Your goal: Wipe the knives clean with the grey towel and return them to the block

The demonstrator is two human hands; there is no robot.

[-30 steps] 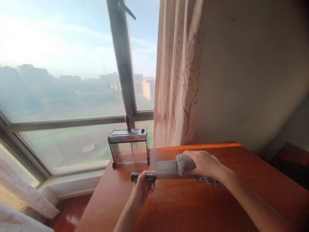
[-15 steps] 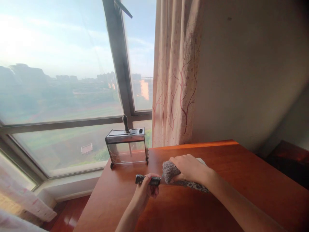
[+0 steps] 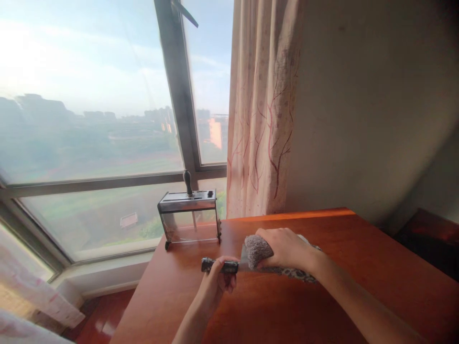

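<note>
My left hand (image 3: pixel 219 277) is closed round the black handle of a knife (image 3: pixel 245 262), held level above the table. Its blade points to the right, and only the part nearest the handle shows. My right hand (image 3: pixel 287 248) grips a grey fluffy cloth (image 3: pixel 257 250) folded over the blade. A patterned edge of the cloth hangs below my right hand and wrist. The cloth and hand hide the rest of the blade. Behind my hands, a knife block (image 3: pixel 190 205) with clear sides and a metal top stands upright, one dark-handled tool in its slot.
The reddish-brown wooden table (image 3: pixel 272 315) spreads under both hands. Its far edge meets a patterned curtain (image 3: pixel 261 119) and a plain wall (image 3: pixel 358 119). A large window (image 3: pixel 89 143) is behind the knife block, at the left.
My right hand and the cloth have slid slightly right along the blade, uncovering more metal beside the handle. My left hand stays nearly still.
</note>
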